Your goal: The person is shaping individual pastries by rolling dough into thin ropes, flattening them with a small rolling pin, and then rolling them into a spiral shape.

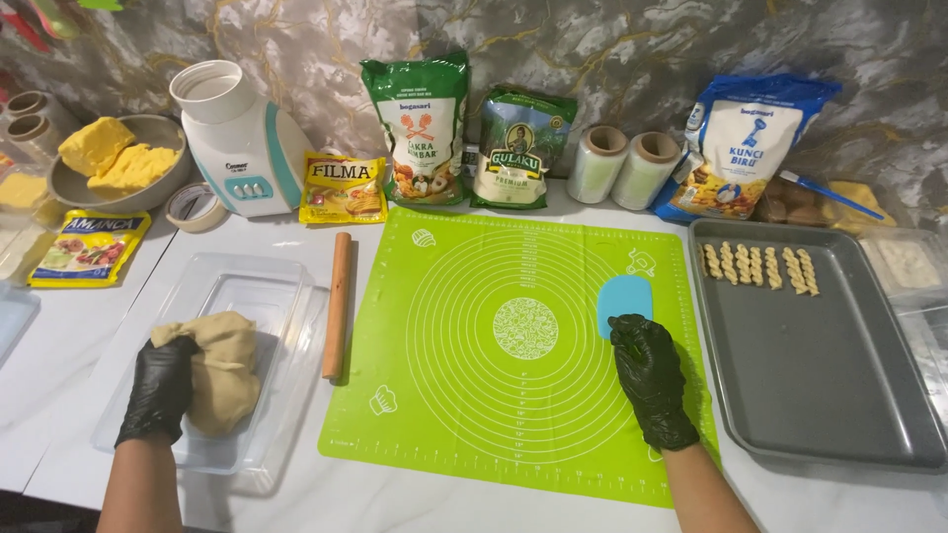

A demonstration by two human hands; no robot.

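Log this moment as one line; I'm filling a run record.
left hand: grips dough in clear tray | right hand: on blue scraper, green mat | rolling pin: idle

The left hand covers the nine o'clock side of the dough. The right hand hides the blue scraper's lower edge. At three o'clock a clear tub is cut off. Both forearms leave the bottom edge.
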